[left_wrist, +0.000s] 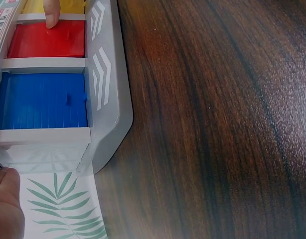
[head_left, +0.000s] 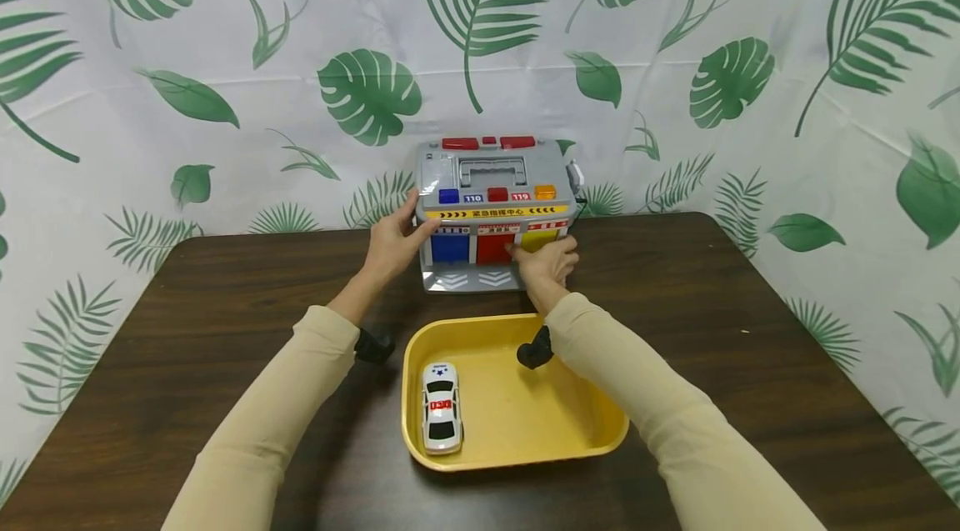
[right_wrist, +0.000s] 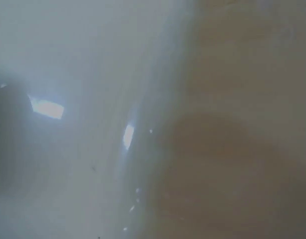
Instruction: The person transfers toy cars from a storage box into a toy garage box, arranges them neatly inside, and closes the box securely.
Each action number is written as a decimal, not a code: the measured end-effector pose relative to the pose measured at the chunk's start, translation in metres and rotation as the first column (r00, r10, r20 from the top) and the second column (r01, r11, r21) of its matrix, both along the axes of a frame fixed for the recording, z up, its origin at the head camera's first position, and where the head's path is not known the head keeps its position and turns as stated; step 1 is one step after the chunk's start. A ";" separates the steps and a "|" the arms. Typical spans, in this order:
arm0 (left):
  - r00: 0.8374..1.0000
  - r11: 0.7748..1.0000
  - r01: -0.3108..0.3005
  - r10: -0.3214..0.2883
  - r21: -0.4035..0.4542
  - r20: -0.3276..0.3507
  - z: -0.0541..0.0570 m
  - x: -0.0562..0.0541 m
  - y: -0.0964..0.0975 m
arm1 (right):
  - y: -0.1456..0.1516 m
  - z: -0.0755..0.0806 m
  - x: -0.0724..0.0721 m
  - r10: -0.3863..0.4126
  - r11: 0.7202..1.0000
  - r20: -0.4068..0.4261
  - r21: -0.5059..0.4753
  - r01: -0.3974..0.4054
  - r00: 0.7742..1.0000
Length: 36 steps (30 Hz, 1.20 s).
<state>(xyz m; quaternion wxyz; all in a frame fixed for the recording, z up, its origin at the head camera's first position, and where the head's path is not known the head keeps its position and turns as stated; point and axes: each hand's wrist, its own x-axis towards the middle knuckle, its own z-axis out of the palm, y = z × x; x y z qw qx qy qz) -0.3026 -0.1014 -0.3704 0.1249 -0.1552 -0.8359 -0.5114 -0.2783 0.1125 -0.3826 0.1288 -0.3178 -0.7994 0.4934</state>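
A grey toy garage (head_left: 490,172) stands at the table's back, with red, blue and orange lights on top and a roof handle. Its front has a blue door (left_wrist: 43,99), a red door (left_wrist: 48,42) and a yellow door (head_left: 538,239). My left hand (head_left: 393,243) holds its left end, thumb along the front edge and fingers at the side. At the right front corner, my right hand (head_left: 546,264) has its thumb tip on the red door, with the other fingers bent at the right side. The right wrist view is blurred, showing only pale and brown surfaces.
Nearer me on the dark wooden table (head_left: 247,289) is a yellow tray (head_left: 517,460), under my right forearm. A white toy police car (head_left: 441,406) lies along the tray's left side. Behind the garage hangs a leaf-print cloth (head_left: 285,114).
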 end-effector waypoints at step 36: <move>0.999 0.999 -0.024 0.025 0.037 -0.041 -0.005 -0.003 0.003 | -0.005 0.000 -0.007 -0.070 0.997 0.055 0.044 0.068 0.996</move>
